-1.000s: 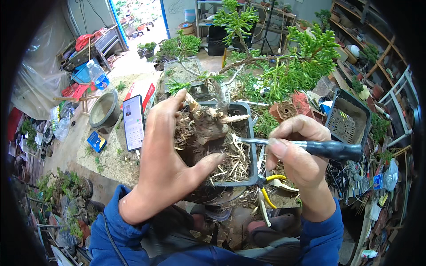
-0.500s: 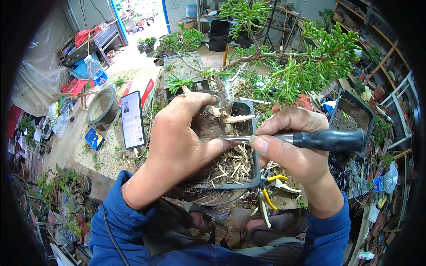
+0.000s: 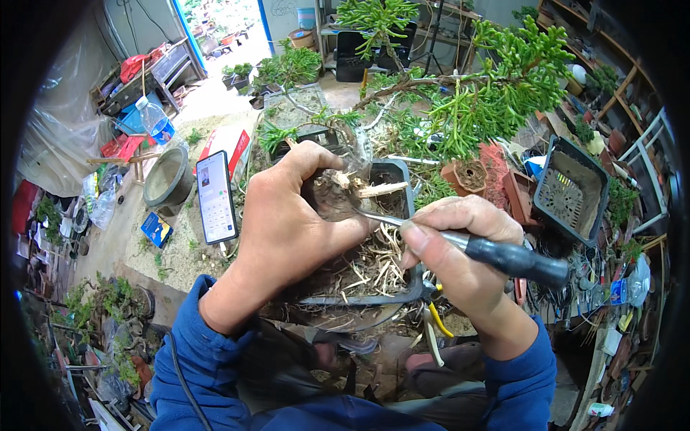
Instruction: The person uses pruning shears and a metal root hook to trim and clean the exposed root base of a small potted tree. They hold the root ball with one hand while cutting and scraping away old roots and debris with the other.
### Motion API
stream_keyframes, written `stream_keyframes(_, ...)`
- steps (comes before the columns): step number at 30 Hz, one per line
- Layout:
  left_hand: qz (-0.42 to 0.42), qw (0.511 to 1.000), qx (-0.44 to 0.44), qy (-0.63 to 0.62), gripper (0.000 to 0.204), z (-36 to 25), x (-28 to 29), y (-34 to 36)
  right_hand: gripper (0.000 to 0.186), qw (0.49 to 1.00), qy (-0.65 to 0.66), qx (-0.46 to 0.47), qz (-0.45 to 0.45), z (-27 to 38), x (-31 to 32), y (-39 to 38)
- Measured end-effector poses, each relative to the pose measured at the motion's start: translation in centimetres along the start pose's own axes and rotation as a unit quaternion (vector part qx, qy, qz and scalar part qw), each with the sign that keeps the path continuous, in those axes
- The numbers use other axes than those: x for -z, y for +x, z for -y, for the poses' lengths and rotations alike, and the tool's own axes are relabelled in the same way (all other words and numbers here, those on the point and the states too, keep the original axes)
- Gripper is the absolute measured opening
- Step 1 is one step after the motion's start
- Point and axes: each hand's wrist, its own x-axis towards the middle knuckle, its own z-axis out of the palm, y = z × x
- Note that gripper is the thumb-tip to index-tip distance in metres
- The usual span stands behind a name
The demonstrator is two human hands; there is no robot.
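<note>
My left hand is wrapped round the base of a juniper trunk, where pale stripped wood and a splintered stub show. In my right hand is a carving tool with a thick dark handle and a thin metal shaft. Its slim tip meets the trunk beside my left thumb; the exact contact is hard to see. The trunk stands in a dark square plastic pot. Pale wood shavings lie over the soil inside. Green foliage spreads from a long branch to the upper right.
Yellow-handled pliers lie by the pot's near right corner. Left of the pot are a propped phone, a round grey pot and a plastic bottle. An empty black tray sits at the right, near small brown pots.
My right hand has shifted slightly left, and the tool's handle end has swung down toward me. My left hand keeps its hold on the trunk. The foliage sits slightly higher and further left in view.
</note>
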Motion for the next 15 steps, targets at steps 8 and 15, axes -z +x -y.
stream_keyframes(8,-0.032,0.998,-0.054,0.02,0.054,0.5,-0.3,0.0,0.01,0.965,0.177,-0.194,-0.023,0.5,0.5,1.4)
stream_keyframes(15,-0.025,0.998,-0.046,0.038,0.057,0.4,-0.1,-0.1,0.009,0.964,0.159,-0.21,-0.043,1.1,0.2,1.5)
